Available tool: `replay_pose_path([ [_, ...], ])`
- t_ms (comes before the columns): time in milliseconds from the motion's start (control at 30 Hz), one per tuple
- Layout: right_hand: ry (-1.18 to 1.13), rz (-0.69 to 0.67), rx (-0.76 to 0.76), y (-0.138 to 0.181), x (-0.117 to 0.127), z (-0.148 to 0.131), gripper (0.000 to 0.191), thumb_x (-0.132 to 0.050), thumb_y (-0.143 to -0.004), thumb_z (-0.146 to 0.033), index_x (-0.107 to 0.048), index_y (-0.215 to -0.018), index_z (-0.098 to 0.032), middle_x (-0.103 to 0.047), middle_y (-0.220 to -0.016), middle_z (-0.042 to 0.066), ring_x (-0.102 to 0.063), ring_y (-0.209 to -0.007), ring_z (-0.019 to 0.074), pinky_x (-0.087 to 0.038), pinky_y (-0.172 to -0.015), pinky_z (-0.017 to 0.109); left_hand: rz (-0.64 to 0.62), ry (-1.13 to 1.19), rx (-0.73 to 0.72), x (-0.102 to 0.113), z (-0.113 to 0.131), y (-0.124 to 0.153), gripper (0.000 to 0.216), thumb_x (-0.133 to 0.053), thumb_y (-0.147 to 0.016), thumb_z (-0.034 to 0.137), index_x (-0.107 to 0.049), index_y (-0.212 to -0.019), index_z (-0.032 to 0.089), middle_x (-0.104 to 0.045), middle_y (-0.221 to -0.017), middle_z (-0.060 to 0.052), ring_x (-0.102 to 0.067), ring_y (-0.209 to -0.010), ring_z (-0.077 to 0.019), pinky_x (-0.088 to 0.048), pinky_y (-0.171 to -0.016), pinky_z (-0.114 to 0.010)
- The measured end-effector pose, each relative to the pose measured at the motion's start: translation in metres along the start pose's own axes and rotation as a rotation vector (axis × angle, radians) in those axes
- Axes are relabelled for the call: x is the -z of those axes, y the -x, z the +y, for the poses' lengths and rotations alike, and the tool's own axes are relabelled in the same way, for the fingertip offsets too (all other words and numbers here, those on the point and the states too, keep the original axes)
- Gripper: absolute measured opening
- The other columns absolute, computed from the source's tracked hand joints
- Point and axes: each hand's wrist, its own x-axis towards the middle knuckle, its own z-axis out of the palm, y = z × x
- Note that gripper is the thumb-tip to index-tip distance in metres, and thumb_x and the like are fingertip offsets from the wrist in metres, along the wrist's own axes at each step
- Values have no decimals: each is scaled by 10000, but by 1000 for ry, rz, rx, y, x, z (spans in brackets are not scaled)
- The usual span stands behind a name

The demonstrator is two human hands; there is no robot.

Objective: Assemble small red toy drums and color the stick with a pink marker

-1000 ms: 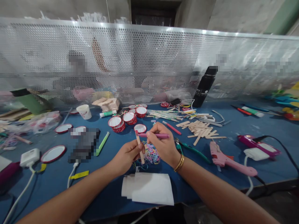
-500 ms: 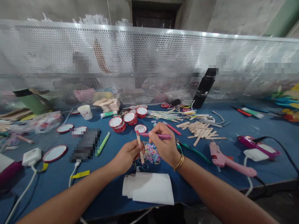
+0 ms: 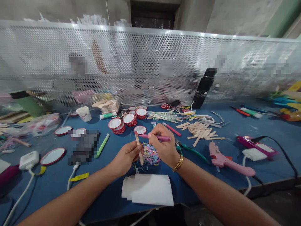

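Between the thumb and fingers of my left hand (image 3: 125, 157) is a wooden craft stick (image 3: 139, 150), held upright with its top end coloured red. My right hand (image 3: 163, 141) is closed around a pink marker pen (image 3: 160, 137), its tip pointing left at the stick's coloured end. Whether the tip touches the wood I cannot tell. Beneath and between the hands lies a tangle of multicoloured elastic loops or thread (image 3: 150, 154). Folded white cloth or paper (image 3: 151, 190) sits on the table in front of me.
Red-rimmed round tins (image 3: 117, 125) stand behind the hands. Right of them are loose craft sticks (image 3: 199, 130), green-handled pliers (image 3: 194, 153) and a pink glue gun (image 3: 228, 161). A phone (image 3: 86, 146) on a cable lies left. A perforated metal screen (image 3: 150, 67) closes off the back.
The view has shifted slightly, so everything sits a little further left. Both hands keep their grips, and the red area on the stick's end looks more solid.
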Motion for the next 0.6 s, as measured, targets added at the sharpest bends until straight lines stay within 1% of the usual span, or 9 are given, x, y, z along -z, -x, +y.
replay_pose_path([
  [200,1,-24,15,1,-3,-4,194,-551,-845,-234,-514,-656,-206,-515,-613,-31,-478,-575,125,-386,-575,279,-1,-14,-3,1,-6,-1,462,-618,-792,614,-517,-710,170,-358,-562,72,-284,-503,-78,-214,-503,-245],
  [300,39,-29,47,0,-3,-3,196,-547,-838,-218,-500,-648,-204,-492,-612,-38,-463,-574,119,-375,-580,274,7,4,8,0,-9,-2,460,-631,-782,615,-528,-724,170,-369,-571,68,-300,-513,-82,-228,-511,-243],
  [400,96,-7,88,-1,-2,-1,205,-551,-823,-199,-473,-634,-206,-463,-600,-45,-438,-567,115,-350,-573,269,10,14,13,0,-8,-2,464,-640,-774,617,-524,-717,171,-353,-558,74,-272,-496,-77,-204,-498,-246],
  [500,94,18,65,-1,0,0,200,-551,-826,-205,-468,-644,-210,-471,-602,-42,-449,-579,120,-352,-574,268,11,7,1,1,-6,-1,473,-632,-777,627,-520,-703,173,-339,-539,78,-260,-483,-76,-186,-488,-250],
  [600,52,13,50,0,0,-1,196,-546,-841,-218,-482,-655,-210,-491,-611,-37,-465,-584,123,-371,-584,271,12,19,10,1,-5,-1,474,-645,-763,628,-517,-713,175,-361,-561,73,-277,-495,-76,-199,-497,-247],
])
